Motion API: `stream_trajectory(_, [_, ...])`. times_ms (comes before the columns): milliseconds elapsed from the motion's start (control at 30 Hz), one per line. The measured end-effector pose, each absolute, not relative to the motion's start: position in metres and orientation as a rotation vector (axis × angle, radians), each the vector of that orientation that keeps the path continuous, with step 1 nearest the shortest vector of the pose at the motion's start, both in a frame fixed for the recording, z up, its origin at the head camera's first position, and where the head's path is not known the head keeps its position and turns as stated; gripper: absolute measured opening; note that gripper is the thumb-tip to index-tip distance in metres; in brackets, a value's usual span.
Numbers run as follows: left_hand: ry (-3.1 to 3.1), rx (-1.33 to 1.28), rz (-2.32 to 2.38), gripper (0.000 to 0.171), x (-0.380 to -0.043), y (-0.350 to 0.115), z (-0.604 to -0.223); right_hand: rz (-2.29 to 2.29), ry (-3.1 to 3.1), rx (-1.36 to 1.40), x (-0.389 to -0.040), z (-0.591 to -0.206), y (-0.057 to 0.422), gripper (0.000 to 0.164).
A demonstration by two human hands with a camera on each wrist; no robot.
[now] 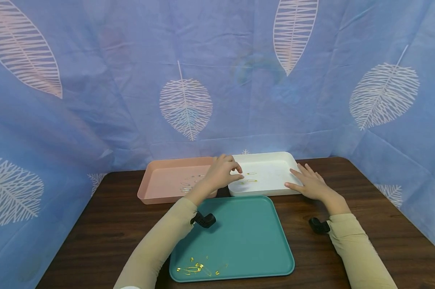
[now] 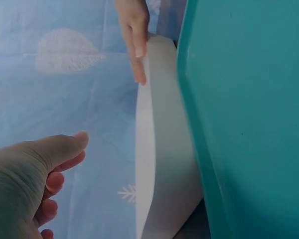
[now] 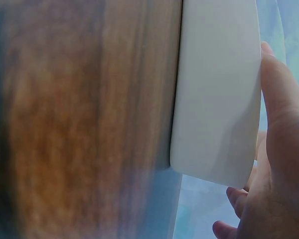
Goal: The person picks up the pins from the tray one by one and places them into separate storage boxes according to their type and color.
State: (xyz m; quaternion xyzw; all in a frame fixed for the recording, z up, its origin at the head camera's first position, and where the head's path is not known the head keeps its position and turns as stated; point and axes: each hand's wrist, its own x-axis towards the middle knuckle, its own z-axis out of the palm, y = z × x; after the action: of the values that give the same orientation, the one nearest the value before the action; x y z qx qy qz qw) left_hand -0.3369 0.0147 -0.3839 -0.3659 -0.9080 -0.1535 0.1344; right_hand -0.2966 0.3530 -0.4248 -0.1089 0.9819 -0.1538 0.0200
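Observation:
My left hand (image 1: 222, 172) hovers over the left end of the white tray (image 1: 271, 188), thumb and index finger bent towards each other with a small gap. No thing shows between those fingertips in the head or left wrist view. Just beyond them, a few gold safety pins (image 1: 252, 180) lie in the white tray. At that tray's right end, my right hand (image 1: 313, 186) has its fingers spread, the thumb touching the rim in the right wrist view. Silver safety pins (image 1: 186, 188) lie in the pink tray (image 1: 159, 196), partly behind my left forearm.
A teal tray (image 1: 246, 241) lies in front on the dark wooden table (image 1: 105, 224), with several gold safety pins (image 1: 193, 269) near its front left corner. My left forearm crosses its left side. A blue leaf-patterned cloth (image 1: 239, 100) hangs behind the table.

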Motion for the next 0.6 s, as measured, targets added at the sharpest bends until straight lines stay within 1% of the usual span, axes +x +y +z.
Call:
stream_trajectory(200, [-2.562, -1.098, -0.476, 0.020, -0.323, -0.005, -0.382, -0.461, 3.047, -0.327, -0.295, -0.423, 0.352, 0.085])
stream_trajectory(600, [-2.535, -1.032, -0.629, 0.015, -0.292, -0.050, -0.391, -0.479, 3.042, -0.333, -0.296, -0.423, 0.352, 0.085])
